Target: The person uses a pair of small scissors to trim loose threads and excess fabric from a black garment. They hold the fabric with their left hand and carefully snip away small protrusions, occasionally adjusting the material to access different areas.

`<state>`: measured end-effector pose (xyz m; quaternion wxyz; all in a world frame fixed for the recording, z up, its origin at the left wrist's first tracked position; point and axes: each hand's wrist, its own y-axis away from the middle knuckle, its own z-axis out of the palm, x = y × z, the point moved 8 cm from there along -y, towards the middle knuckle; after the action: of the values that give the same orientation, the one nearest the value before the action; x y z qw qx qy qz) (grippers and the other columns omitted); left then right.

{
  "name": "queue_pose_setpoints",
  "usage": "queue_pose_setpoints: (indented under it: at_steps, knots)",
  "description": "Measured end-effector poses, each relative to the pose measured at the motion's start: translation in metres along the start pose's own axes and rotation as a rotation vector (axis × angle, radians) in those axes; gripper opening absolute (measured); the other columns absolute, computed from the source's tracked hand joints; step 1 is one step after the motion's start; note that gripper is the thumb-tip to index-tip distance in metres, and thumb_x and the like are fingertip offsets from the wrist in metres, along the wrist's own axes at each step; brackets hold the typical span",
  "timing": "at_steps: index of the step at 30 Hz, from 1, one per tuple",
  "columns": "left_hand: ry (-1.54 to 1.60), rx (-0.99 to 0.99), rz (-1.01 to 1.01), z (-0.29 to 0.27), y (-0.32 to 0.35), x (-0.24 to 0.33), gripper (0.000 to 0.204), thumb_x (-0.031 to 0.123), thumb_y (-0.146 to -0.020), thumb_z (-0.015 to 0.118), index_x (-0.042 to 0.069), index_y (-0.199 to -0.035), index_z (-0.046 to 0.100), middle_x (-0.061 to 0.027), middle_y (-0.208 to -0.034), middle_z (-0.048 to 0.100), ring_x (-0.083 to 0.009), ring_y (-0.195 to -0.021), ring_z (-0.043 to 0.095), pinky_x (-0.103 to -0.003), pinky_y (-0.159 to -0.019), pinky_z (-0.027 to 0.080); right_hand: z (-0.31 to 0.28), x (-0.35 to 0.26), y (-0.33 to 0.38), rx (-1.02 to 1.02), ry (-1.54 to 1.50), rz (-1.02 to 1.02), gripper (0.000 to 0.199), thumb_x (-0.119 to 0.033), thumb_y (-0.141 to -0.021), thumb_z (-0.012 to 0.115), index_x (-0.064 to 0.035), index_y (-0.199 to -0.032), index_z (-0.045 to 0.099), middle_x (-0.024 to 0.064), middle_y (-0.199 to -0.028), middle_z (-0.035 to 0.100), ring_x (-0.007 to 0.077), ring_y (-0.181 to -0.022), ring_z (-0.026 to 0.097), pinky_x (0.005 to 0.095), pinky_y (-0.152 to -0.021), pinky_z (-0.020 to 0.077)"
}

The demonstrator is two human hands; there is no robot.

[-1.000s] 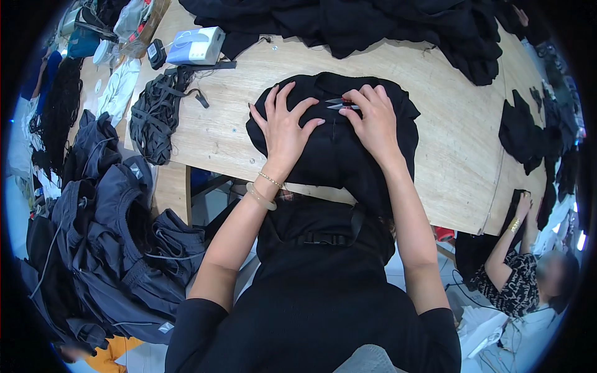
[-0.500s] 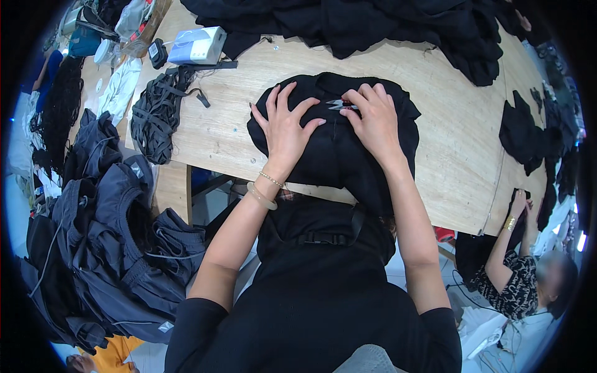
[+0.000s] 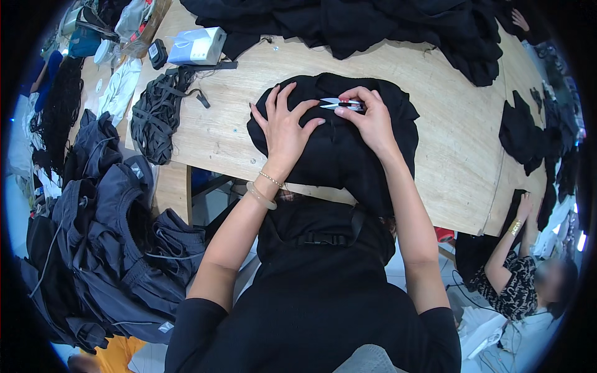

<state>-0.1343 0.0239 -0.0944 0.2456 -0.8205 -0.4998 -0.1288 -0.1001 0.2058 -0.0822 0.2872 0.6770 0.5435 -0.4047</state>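
Note:
A black garment (image 3: pixel 336 155) lies bunched on the wooden table in front of me, its near side hanging over the edge. My left hand (image 3: pixel 286 118) rests on its left part with fingers spread and nothing in them. In my right hand (image 3: pixel 373 118) is a pair of thread snips (image 3: pixel 341 105), held between thumb and fingers. Their two metal blades are parted and point left, toward the fingertips of my left hand, just above the cloth. Part of the snips' handle is hidden by my fingers.
On the table's left lie a bundle of dark straps (image 3: pixel 155 115), a white-and-blue packet (image 3: pixel 198 46) and a small black object (image 3: pixel 157 54). Dark garments (image 3: pixel 124 230) are heaped at my left. More black cloth (image 3: pixel 348 25) covers the far edge. A co-worker (image 3: pixel 510 273) sits at right.
My right hand has shifted its hold, and the snips now show more, with blades pointing left and parted. The left hand has stayed in place. The co-worker's hands at right have moved.

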Motion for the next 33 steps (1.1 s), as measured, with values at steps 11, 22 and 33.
queue_pose_setpoints:
  at_steps: [11, 22, 33]
  knots:
    - [-0.012, -0.033, -0.007, 0.0, 0.0, 0.0, 0.038, 0.041, -0.076, 0.083, 0.028, -0.111, 0.076, -0.0036, -0.147, 0.049, -0.0315, -0.144, 0.035, -0.074, -0.113, 0.011, 0.015, -0.012, -0.003, 0.031, -0.351, 0.009, 0.024, -0.012, -0.089, 0.075, -0.003, -0.109, 0.067, 0.0024, -0.101, 0.068, 0.013, -0.095, 0.059, 0.0268, -0.087, 0.0473]
    - [0.01, 0.148, 0.114, -0.032, 0.0, 0.038, 0.034, 0.031, -0.081, 0.08, 0.016, -0.111, 0.074, -0.0067, -0.139, 0.053, -0.0323, -0.134, 0.042, -0.059, -0.11, 0.029, -0.015, 0.006, -0.004, 0.085, -1.018, 0.24, 0.028, -0.031, -0.105, 0.056, -0.0062, -0.115, 0.064, -0.0061, -0.08, 0.053, 0.0028, -0.07, 0.043, 0.0198, -0.067, 0.0356]
    - [0.257, 0.06, 0.003, 0.003, -0.026, 0.015, 0.01, 0.012, -0.095, 0.064, 0.004, -0.089, 0.063, -0.0109, -0.082, 0.07, -0.0295, -0.079, 0.07, -0.039, -0.068, 0.054, 0.01, 0.046, 0.003, 0.057, -1.026, 0.279, 0.028, -0.03, -0.106, 0.055, -0.0045, -0.114, 0.064, -0.0045, -0.081, 0.055, 0.0045, -0.073, 0.047, 0.0215, -0.07, 0.0386]
